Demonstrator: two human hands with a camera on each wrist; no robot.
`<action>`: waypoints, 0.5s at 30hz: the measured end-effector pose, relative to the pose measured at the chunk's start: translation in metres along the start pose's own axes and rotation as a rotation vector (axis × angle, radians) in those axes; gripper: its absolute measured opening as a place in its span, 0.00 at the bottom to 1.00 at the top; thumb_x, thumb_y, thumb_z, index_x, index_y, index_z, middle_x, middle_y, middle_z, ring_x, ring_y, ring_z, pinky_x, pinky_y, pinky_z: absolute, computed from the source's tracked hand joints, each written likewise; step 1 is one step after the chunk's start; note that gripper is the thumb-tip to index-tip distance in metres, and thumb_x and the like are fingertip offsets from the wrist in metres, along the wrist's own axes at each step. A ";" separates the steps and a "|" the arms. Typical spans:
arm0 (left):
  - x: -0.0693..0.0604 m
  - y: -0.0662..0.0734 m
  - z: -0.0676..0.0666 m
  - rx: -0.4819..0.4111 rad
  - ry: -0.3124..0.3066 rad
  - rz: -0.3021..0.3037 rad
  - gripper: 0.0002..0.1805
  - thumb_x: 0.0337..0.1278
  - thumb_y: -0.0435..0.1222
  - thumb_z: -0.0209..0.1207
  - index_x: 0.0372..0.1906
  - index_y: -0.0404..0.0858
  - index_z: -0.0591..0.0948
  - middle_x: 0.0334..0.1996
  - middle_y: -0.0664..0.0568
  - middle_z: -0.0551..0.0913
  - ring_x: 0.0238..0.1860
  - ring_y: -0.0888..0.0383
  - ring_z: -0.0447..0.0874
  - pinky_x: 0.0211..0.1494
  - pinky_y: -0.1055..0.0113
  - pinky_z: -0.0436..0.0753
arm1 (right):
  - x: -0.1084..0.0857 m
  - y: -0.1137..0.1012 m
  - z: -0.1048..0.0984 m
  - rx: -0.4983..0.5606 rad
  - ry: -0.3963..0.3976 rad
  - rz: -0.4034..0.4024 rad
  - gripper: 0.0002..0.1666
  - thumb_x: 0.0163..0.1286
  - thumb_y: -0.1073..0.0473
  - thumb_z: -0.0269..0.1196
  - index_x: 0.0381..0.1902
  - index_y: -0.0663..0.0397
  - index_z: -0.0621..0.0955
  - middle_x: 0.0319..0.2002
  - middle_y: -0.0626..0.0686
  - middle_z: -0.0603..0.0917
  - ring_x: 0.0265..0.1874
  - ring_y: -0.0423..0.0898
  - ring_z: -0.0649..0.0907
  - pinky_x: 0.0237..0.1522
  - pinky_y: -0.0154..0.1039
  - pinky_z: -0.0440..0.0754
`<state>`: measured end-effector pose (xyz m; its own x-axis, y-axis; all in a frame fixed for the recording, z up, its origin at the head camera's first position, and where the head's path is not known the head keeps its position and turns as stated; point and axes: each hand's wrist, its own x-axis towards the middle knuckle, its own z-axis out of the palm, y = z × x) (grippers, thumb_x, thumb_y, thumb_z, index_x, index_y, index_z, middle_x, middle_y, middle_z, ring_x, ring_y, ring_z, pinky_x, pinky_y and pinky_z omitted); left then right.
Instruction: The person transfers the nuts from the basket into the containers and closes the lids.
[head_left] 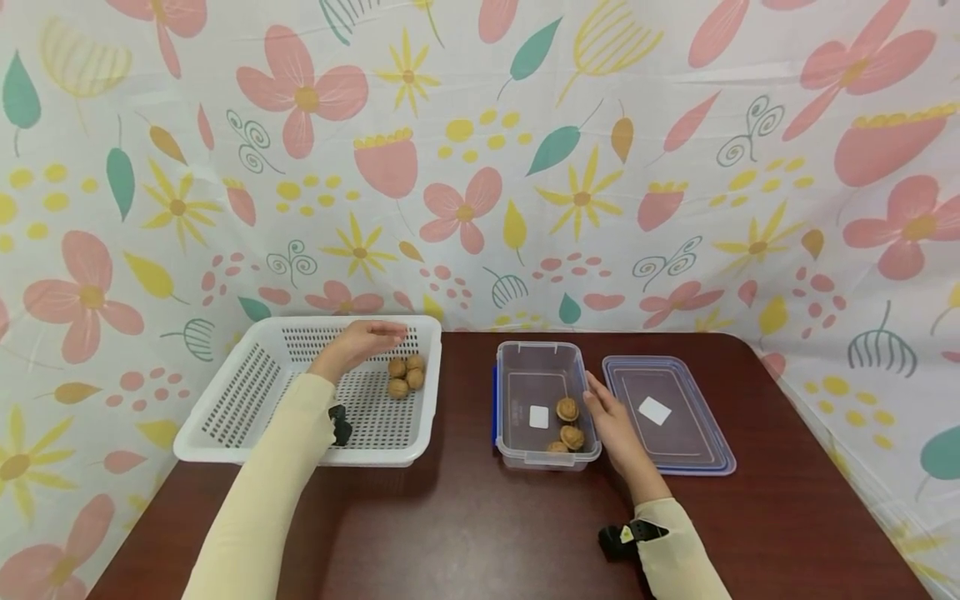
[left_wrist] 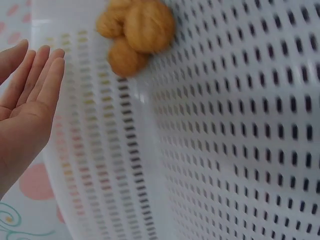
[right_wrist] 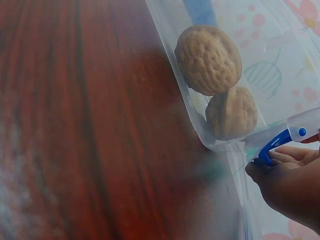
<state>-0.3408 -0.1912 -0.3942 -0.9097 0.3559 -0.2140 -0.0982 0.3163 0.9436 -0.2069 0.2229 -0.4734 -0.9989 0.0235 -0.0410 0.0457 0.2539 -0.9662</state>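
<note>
My left hand (head_left: 360,343) hovers over the white basket (head_left: 431,400), fingers extended and holding nothing. Several walnuts (head_left: 406,377) lie together at the basket's right side, just beyond the fingertips. In the left wrist view the hand (left_wrist: 30,105) is palm up beside the walnuts (left_wrist: 149,27), not touching them. My right hand (head_left: 618,429) touches the right side of the clear box (head_left: 517,383), its fingers fairly straight along the wall. Three walnuts (head_left: 567,409) are in the box. In the right wrist view the fingers (right_wrist: 287,155) are at a blue clasp (right_wrist: 275,145); part of the hand is cut off.
A clear lid (head_left: 667,379) with a bluish edge and a white square label lies flat on the dark red table (head_left: 465,517), to the right of the box. The flowered cloth (head_left: 465,125) hangs behind the table's back edge.
</note>
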 end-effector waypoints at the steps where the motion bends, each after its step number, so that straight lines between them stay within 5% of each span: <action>1: 0.000 -0.003 -0.002 0.029 0.001 -0.010 0.24 0.69 0.30 0.53 0.67 0.29 0.68 0.65 0.36 0.69 0.67 0.44 0.65 0.70 0.54 0.64 | -0.001 0.000 0.000 0.001 0.001 -0.003 0.31 0.81 0.53 0.41 0.76 0.55 0.51 0.75 0.59 0.50 0.74 0.58 0.49 0.72 0.55 0.48; 6: 0.000 -0.016 -0.008 0.190 0.009 -0.037 0.22 0.68 0.32 0.54 0.65 0.32 0.72 0.63 0.39 0.72 0.66 0.45 0.67 0.69 0.53 0.66 | -0.002 0.001 0.001 0.004 0.006 -0.008 0.31 0.80 0.54 0.41 0.76 0.55 0.52 0.75 0.60 0.51 0.73 0.59 0.50 0.72 0.55 0.49; 15: 0.003 -0.028 -0.006 0.288 0.055 -0.064 0.19 0.63 0.27 0.56 0.59 0.30 0.77 0.56 0.39 0.79 0.59 0.45 0.74 0.65 0.52 0.71 | 0.000 0.002 0.001 0.014 0.009 -0.015 0.31 0.80 0.53 0.42 0.76 0.55 0.52 0.75 0.60 0.52 0.73 0.59 0.51 0.72 0.56 0.49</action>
<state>-0.3435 -0.2044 -0.4197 -0.9267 0.2812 -0.2494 -0.0448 0.5760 0.8162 -0.2065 0.2228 -0.4758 -0.9993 0.0285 -0.0247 0.0308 0.2410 -0.9700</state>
